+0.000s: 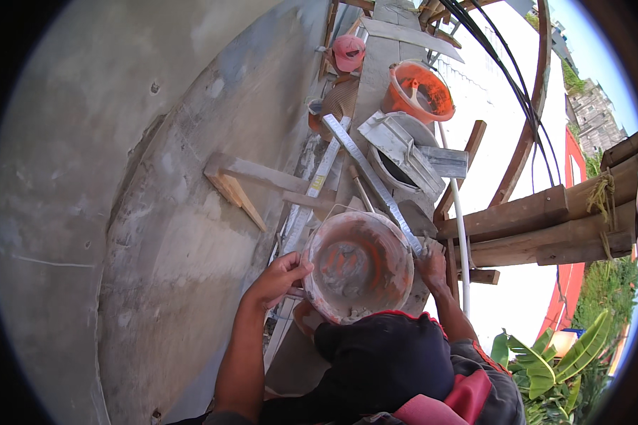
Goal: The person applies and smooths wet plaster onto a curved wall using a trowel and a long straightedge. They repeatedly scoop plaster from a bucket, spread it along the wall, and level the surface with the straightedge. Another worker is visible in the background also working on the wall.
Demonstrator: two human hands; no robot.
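My left hand (282, 280) is closed on the left rim of a mortar-crusted bucket (358, 273) with orange showing through the grey residue inside. My right hand (431, 263) has its fingers curled beside the bucket's right side, at the lower end of a silver straightedge (379, 188); what it grips is unclear. Just above that hand lies a dark metal blade (416, 218). A wooden handle (361, 188) and a second metal bar (317, 184) are behind the bucket.
A plank walkway (398, 35) runs ahead, holding an orange bucket (439, 99) and dirty grey boards and containers (400, 149). A person in a pink cap (347, 49) is farther along. A concrete wall (57, 198) flanks the left; wooden poles (581, 234) and cables (517, 85) line the right.
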